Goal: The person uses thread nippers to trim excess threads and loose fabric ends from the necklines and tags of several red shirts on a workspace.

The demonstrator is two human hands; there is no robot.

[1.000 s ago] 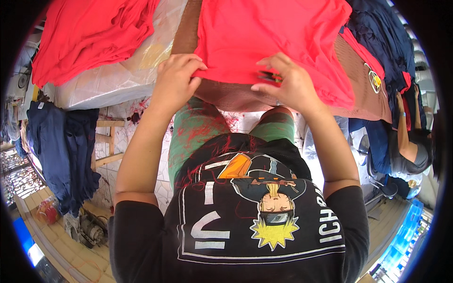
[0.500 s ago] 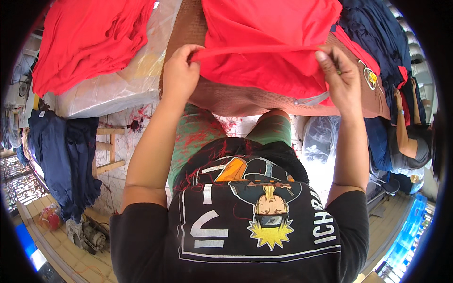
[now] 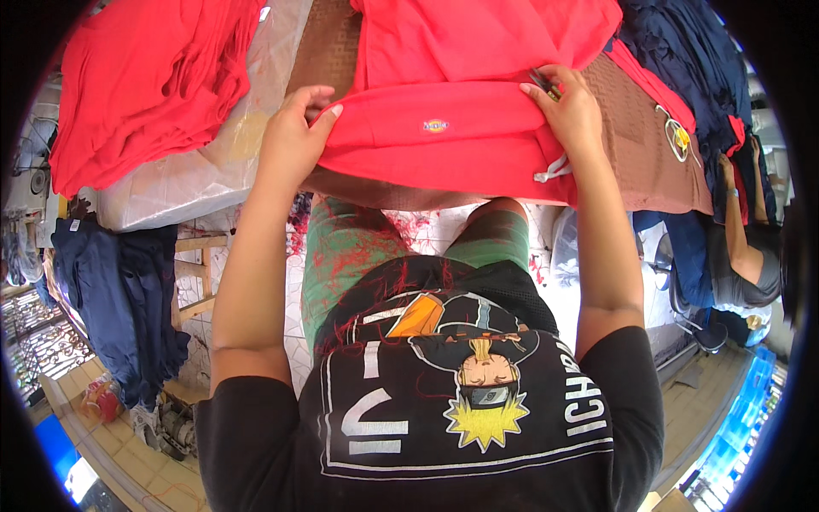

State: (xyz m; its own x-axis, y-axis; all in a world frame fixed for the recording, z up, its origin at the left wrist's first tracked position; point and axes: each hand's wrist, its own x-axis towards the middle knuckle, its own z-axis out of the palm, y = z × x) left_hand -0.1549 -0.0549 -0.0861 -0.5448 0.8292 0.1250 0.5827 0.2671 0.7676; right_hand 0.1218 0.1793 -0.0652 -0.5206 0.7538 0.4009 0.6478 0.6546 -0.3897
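Observation:
A red garment (image 3: 452,136) with a small label patch and a white drawstring lies spread on a brown table (image 3: 636,145) in front of me. My left hand (image 3: 294,136) grips its left edge. The right edge is pinched in my right hand (image 3: 567,107), which also holds a small dark tool, partly hidden by the fingers. The garment is pulled wide between both hands. More red fabric lies beyond it on the table.
A pile of red clothes (image 3: 149,85) rests on a plastic-wrapped bundle (image 3: 188,183) to my left. Dark blue garments (image 3: 119,299) hang low on the left and lie heaped (image 3: 691,60) at the right. Another person (image 3: 746,247) sits at the right edge.
My hands have moved apart, spreading the red garment wide. The folded side with the label patch and drawstring now faces me.

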